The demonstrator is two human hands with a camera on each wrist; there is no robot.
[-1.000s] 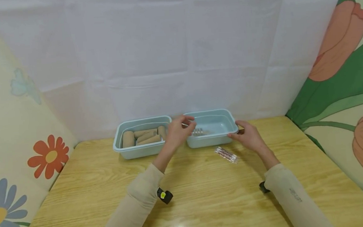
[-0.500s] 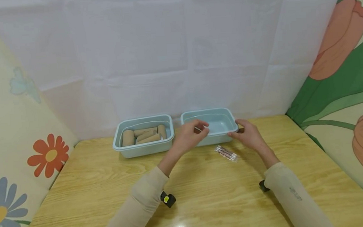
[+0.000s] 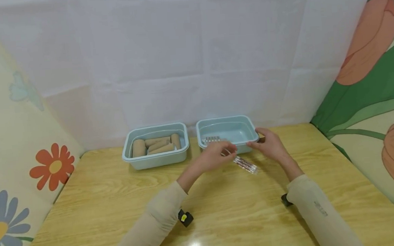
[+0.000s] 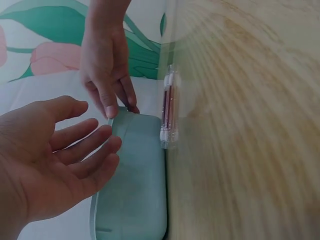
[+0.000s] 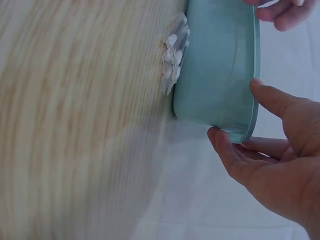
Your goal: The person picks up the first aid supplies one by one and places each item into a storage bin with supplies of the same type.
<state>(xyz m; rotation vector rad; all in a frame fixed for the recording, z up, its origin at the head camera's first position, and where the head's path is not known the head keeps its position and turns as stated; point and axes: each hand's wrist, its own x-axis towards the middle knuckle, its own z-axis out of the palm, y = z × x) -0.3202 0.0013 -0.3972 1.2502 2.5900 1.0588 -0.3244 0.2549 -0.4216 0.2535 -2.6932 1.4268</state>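
Observation:
Two light blue plastic bins stand side by side at the back of the table. My right hand [image 3: 270, 144] grips the right corner of the right bin [image 3: 239, 134], thumb on the rim and fingers around the outside in the right wrist view. In front of that bin lies a clear packet of cotton swabs [image 3: 245, 165] with dark red-brown sticks and white tips [image 4: 170, 107]. My left hand [image 3: 216, 154] hovers before the bin's front wall, just left of the packet, its fingers loosely bent around nothing. Another clear packet [image 3: 212, 139] with pale swabs lies inside the right bin at its left end.
The left bin [image 3: 141, 164] holds several brown cardboard tubes [image 3: 139, 148]. A white cloth [image 3: 144, 58] hangs right behind both bins. Flower-patterned panels [image 3: 370, 99] flank the wood-grain table [image 3: 224, 220] on both sides.
My left hand has moved from the left end of the right bin rightward and toward me, down to the packet in front. The right hand has stayed on the bin's corner.

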